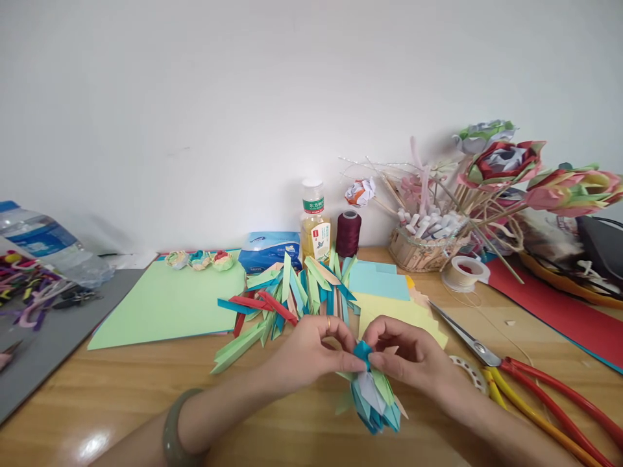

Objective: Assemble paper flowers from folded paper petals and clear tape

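My left hand and my right hand meet over the wooden table, both pinching a folded paper flower of blue, green and white petals that points toward me. The left hand wears a ring, and a green bangle sits on that wrist. Just behind the hands lies a heap of folded paper strips in green, blue and red.
Scissors with red and yellow handles lie to the right, by a tape roll. A basket of paper flowers on sticks, a thread spool, an oil bottle, a tissue pack and coloured sheets stand behind. A water bottle lies far left.
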Demonstrator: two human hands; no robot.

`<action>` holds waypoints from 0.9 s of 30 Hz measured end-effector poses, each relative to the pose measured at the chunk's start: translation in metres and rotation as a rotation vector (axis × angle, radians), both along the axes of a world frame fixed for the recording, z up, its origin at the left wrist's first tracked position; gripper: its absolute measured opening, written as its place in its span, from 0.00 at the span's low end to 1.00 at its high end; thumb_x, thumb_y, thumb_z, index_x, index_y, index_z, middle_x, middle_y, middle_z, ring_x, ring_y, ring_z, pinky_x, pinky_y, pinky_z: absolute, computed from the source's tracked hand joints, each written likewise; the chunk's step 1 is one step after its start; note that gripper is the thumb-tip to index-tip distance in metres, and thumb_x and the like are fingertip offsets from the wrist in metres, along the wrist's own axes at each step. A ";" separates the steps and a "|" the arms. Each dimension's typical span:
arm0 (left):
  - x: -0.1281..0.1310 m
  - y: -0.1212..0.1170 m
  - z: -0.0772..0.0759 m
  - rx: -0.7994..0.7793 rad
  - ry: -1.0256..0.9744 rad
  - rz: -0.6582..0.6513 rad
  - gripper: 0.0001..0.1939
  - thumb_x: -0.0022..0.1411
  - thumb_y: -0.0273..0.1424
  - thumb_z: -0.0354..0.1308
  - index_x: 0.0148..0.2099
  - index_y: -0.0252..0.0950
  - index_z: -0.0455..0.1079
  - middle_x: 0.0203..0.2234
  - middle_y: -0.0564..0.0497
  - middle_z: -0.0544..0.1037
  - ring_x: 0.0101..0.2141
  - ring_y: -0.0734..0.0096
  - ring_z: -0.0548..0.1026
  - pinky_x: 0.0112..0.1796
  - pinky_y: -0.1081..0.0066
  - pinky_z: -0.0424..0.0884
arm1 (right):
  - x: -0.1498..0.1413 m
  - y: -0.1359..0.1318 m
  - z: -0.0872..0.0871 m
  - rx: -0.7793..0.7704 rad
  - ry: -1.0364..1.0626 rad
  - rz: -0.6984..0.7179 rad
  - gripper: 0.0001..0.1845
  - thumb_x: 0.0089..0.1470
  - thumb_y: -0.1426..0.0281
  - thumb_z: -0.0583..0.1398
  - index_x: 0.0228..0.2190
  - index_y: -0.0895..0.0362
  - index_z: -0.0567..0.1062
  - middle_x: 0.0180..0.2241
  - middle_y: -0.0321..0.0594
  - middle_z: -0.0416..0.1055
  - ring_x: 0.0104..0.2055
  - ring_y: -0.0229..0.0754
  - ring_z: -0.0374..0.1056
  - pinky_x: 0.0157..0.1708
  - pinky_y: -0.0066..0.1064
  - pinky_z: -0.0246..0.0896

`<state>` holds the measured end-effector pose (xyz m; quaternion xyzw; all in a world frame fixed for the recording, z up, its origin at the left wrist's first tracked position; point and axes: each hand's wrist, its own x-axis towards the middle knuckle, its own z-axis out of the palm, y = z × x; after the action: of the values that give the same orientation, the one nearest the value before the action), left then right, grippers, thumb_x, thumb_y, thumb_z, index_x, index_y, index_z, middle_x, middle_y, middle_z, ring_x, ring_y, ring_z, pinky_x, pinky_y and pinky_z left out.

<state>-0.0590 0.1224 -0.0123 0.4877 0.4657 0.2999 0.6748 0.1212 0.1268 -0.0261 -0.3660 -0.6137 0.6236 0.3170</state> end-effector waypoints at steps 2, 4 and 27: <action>-0.002 0.001 0.000 0.006 -0.002 0.013 0.14 0.39 0.32 0.68 0.25 0.33 0.66 0.22 0.54 0.73 0.26 0.75 0.71 0.31 0.72 0.65 | 0.001 0.002 -0.002 -0.041 0.002 0.015 0.17 0.47 0.57 0.62 0.28 0.58 0.67 0.23 0.31 0.62 0.20 0.30 0.52 0.19 0.23 0.46; -0.003 0.002 -0.001 0.015 0.005 0.016 0.13 0.40 0.30 0.68 0.25 0.33 0.66 0.22 0.54 0.73 0.26 0.75 0.71 0.31 0.72 0.65 | 0.001 0.004 -0.005 -0.052 0.010 0.023 0.16 0.46 0.58 0.62 0.28 0.58 0.67 0.23 0.31 0.62 0.20 0.29 0.50 0.19 0.23 0.45; 0.002 0.000 -0.006 -0.042 -0.096 0.129 0.08 0.38 0.26 0.67 0.25 0.32 0.73 0.20 0.55 0.74 0.23 0.78 0.69 0.29 0.75 0.65 | -0.006 0.002 -0.008 -0.066 -0.054 -0.067 0.13 0.44 0.62 0.63 0.24 0.57 0.66 0.21 0.31 0.63 0.21 0.32 0.57 0.21 0.24 0.52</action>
<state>-0.0569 0.1220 -0.0182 0.4273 0.4696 0.3559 0.6857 0.1150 0.1289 -0.0338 -0.4132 -0.5886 0.6226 0.3086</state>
